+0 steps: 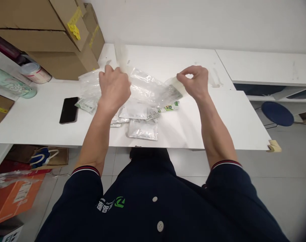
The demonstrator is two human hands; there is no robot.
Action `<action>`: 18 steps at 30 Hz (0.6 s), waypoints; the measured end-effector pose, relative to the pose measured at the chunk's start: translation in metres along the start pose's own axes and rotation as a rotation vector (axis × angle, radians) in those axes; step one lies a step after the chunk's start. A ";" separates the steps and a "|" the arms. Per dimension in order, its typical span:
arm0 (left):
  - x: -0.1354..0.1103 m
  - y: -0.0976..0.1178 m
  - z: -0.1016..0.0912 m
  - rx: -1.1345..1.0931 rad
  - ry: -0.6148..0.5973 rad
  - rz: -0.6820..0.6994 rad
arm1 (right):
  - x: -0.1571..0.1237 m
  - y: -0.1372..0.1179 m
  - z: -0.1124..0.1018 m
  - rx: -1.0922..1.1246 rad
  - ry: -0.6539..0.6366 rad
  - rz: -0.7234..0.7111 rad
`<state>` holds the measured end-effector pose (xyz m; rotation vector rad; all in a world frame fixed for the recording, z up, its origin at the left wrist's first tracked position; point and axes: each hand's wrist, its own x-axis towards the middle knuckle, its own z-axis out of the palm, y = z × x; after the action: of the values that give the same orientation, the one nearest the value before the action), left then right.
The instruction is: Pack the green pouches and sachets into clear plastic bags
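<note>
My left hand (114,88) and my right hand (195,81) hold a clear plastic bag (147,88) stretched between them above the white table (41,124). The left fingers are closed round the bag's left end, where a blurred strip of plastic sticks upward. The right thumb and fingers pinch its right corner. Beneath the bag lies a heap of small silvery sachets (142,129), some with green print (171,107). More clear bags (88,82) lie at the left of the heap.
A black phone (68,110) lies flat at the left. Cardboard boxes (54,33), a can (35,72) and a green bottle (11,85) crowd the back left corner. A blue stool (277,113) stands right of the table; an orange box (12,198) sits on the floor at left.
</note>
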<state>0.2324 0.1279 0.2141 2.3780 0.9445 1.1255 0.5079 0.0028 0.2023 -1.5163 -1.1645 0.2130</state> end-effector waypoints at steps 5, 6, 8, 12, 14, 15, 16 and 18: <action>0.006 -0.007 -0.049 0.176 0.057 -0.120 | 0.022 -0.007 0.005 -0.075 0.140 -0.125; 0.007 -0.007 -0.057 0.221 0.066 -0.142 | 0.023 -0.009 0.004 -0.078 0.166 -0.150; 0.007 -0.008 -0.067 0.197 0.118 -0.139 | 0.024 -0.013 0.002 -0.075 0.217 -0.208; 0.015 -0.009 -0.059 -0.023 0.241 -0.069 | 0.026 -0.024 0.003 -0.070 0.088 -0.267; 0.023 -0.005 -0.046 -0.079 0.273 -0.048 | 0.033 -0.030 0.005 -0.127 0.050 -0.240; 0.028 0.000 -0.039 -0.091 0.285 -0.040 | 0.038 -0.033 0.006 -0.163 0.078 -0.231; 0.034 0.006 -0.032 -0.088 0.299 -0.037 | 0.044 -0.037 0.006 -0.189 0.132 -0.234; 0.044 0.022 -0.018 -0.038 0.337 -0.024 | 0.052 -0.044 0.006 -0.169 0.288 -0.284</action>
<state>0.2480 0.1431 0.2618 2.1799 1.0422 1.5526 0.5056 0.0390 0.2608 -1.4494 -1.1688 -0.2926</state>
